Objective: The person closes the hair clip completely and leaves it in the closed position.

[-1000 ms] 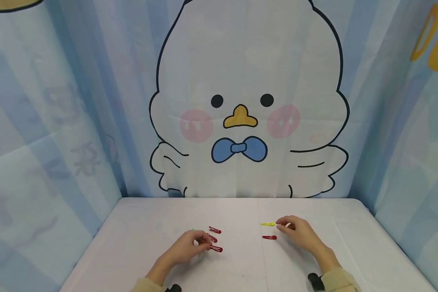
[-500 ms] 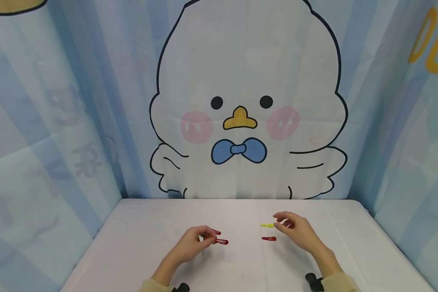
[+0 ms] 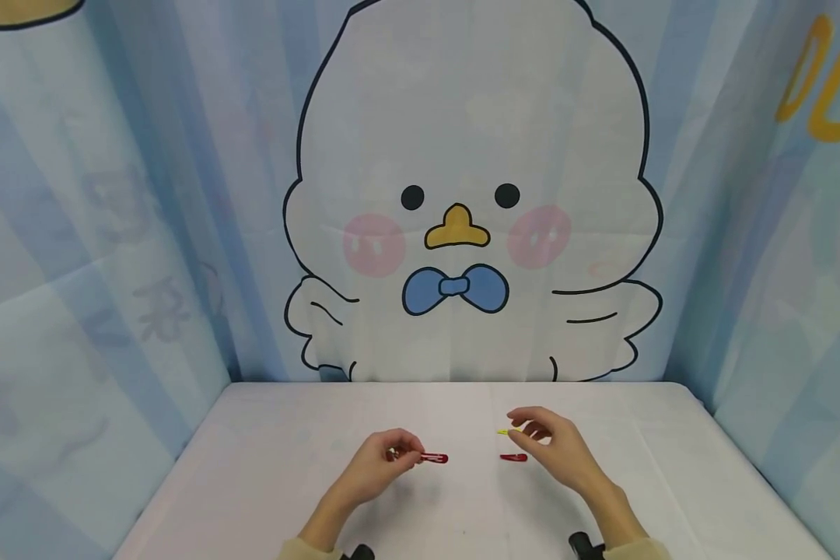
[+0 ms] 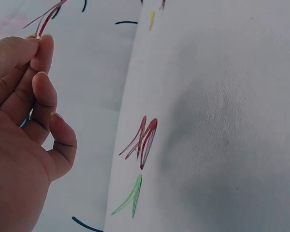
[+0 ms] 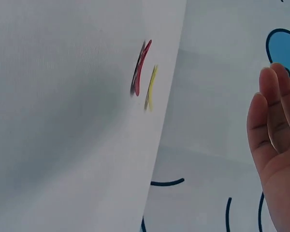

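My left hand (image 3: 385,467) pinches a red snap hair clip (image 3: 435,458) between thumb and forefinger, above the table. In the left wrist view that clip (image 4: 47,18) has its arms spread apart. Below the hand lie two more red hair clips (image 4: 149,140) and a green hair clip (image 4: 135,195), mostly hidden by the hand in the head view. My right hand (image 3: 556,451) hovers with nothing in its loosely bent fingers, overlapping a yellow hair clip (image 3: 502,432) in the head view. Another red hair clip (image 3: 513,457) lies just nearer me; both rest on the table (image 5: 142,67).
The white-covered table (image 3: 462,521) ends at a back curtain (image 3: 462,342) printed with a cartoon bird. Light blue side curtains, including the right one (image 3: 777,311), flank the table.
My left hand has lifted the red hair clip from beside the others and carried it right. My right hand has drifted a little left, over part of the yellow clip in view.
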Action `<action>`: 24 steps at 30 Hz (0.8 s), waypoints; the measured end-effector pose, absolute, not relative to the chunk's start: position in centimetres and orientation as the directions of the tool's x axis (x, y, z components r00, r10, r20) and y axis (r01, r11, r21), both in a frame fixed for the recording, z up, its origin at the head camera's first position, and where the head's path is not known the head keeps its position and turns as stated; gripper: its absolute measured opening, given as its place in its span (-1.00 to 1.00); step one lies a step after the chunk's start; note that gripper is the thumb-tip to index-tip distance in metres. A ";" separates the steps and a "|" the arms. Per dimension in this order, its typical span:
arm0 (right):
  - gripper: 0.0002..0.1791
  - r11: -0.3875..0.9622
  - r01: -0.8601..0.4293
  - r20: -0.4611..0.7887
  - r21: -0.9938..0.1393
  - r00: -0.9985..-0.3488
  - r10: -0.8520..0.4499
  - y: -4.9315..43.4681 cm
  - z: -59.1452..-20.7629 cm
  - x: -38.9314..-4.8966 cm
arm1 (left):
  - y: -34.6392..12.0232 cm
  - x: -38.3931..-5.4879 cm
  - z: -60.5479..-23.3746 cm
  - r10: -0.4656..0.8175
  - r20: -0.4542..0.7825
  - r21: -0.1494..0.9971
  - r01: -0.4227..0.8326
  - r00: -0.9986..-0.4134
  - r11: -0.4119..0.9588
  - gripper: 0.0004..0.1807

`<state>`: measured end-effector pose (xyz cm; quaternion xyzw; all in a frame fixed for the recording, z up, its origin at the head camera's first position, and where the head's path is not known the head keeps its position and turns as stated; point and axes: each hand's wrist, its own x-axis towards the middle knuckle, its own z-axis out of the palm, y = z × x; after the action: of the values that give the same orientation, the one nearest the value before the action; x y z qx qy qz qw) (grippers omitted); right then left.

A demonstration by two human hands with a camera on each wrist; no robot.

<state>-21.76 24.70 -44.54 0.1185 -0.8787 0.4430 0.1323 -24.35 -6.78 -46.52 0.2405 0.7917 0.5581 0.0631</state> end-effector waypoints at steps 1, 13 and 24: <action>-0.71 0.570 -0.337 0.346 -0.749 -0.933 -0.098 24.5 -44.6 -21.7 | -6.7 -24.3 -46.5 0.450 0.167 0.917 0.306 -0.877 0.256 -0.95; -0.76 0.465 -0.482 0.434 -0.743 -0.875 -0.214 21.1 -45.5 -20.8 | -5.3 -23.7 -46.0 0.420 0.211 0.919 0.326 -0.883 0.223 -0.95; -0.75 0.363 -0.621 0.565 -0.695 -0.784 -0.259 18.4 -46.2 -20.4 | -4.1 -23.7 -46.4 0.412 0.229 0.919 0.336 -0.882 0.208 -0.95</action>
<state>-20.35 18.43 -46.19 0.2731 -0.8049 0.4940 0.1831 -23.68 -4.08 -46.36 0.2410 0.7764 0.5815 0.0327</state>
